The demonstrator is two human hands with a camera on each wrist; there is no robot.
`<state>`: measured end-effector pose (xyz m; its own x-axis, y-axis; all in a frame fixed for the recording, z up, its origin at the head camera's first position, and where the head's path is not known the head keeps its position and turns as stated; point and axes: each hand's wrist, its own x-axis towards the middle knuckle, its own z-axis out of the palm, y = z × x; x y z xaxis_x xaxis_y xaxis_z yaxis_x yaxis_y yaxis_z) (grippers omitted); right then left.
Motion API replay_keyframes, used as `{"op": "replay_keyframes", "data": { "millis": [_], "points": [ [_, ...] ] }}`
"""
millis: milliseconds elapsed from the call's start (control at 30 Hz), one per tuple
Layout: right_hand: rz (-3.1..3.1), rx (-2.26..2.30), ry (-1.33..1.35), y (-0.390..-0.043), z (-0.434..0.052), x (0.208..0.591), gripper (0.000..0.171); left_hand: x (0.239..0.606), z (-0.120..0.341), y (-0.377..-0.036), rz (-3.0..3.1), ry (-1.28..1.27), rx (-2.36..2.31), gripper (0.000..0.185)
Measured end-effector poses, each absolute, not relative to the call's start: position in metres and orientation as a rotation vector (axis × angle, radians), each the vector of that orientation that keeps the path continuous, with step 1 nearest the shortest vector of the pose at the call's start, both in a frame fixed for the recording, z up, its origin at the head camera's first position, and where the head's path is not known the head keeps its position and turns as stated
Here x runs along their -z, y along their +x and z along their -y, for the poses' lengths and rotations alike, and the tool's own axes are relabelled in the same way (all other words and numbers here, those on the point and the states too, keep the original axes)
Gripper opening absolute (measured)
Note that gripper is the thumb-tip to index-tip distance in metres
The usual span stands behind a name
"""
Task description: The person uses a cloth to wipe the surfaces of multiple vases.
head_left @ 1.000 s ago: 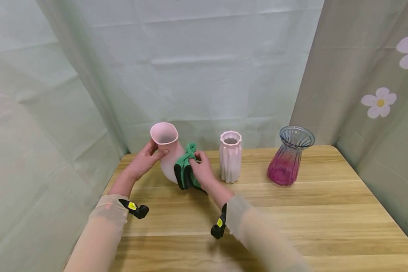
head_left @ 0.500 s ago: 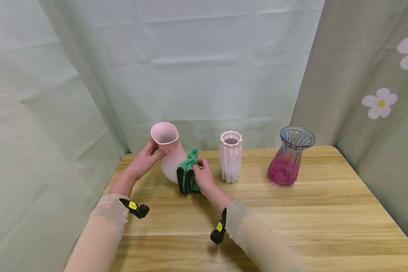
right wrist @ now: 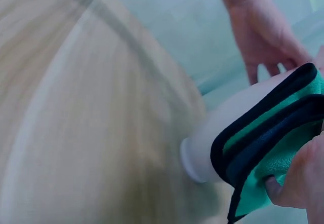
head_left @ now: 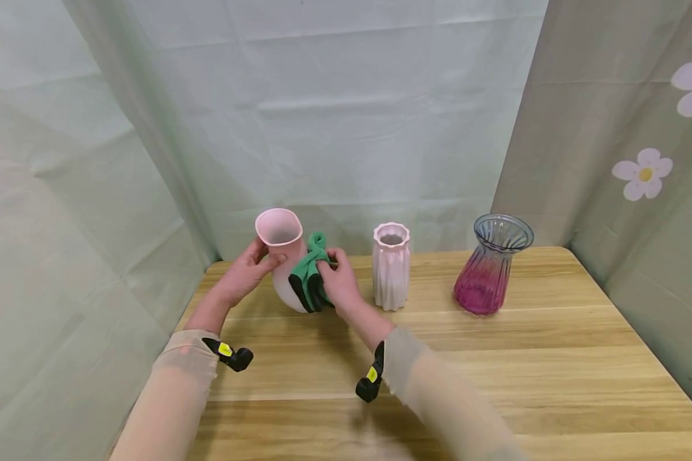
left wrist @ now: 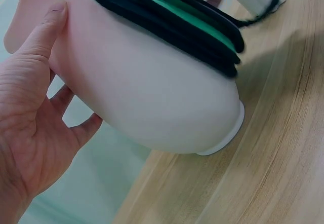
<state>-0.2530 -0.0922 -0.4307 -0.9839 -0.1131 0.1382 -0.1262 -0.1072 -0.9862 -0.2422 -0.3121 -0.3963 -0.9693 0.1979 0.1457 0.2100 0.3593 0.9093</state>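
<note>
A vase (head_left: 288, 275), pink at its neck and white lower down, stands at the left of the table. My left hand (head_left: 248, 272) grips its neck, with the thumb on the near side. In the left wrist view the vase's white foot (left wrist: 223, 135) shows close to the wood. My right hand (head_left: 340, 278) pinches a folded green cloth (head_left: 309, 269) with black edging. The cloth lies against the right side of the vase's body and hides part of it. In the right wrist view, the cloth's layered black edges (right wrist: 263, 117) cover much of the vase.
A white fluted vase (head_left: 391, 275) stands just right of my right hand. Farther right is a glass vase (head_left: 484, 275), blue above and magenta below. The wooden table (head_left: 496, 378) meets pale curtains (head_left: 346, 128) at its back and sides.
My right hand first slid the cloth down and slightly right along the vase, then back up and left, higher than before. The left hand and the vase have stayed in place.
</note>
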Motion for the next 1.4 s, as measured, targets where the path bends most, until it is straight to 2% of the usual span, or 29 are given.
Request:
{"op": "replay_keyframes", "data": {
  "millis": [267,433,833,1400],
  "points": [
    [2.068,-2.277,0.363,-0.257,0.096,0.392,0.017,0.397,0.314,-0.244,2.571,-0.4,1.737,0.071],
    [2.016,-2.326,0.355,-0.256,0.097,0.381,0.015,0.396,0.312,-0.244,2.559,-0.412,1.742,0.069],
    [1.975,-2.351,0.366,-0.254,0.094,0.383,0.017,0.394,0.313,-0.242,2.584,-0.393,1.729,0.07],
    [2.031,-2.318,0.313,-0.25,0.042,0.393,0.02,0.396,0.312,-0.243,2.572,-0.423,1.742,0.071]
  ]
}}
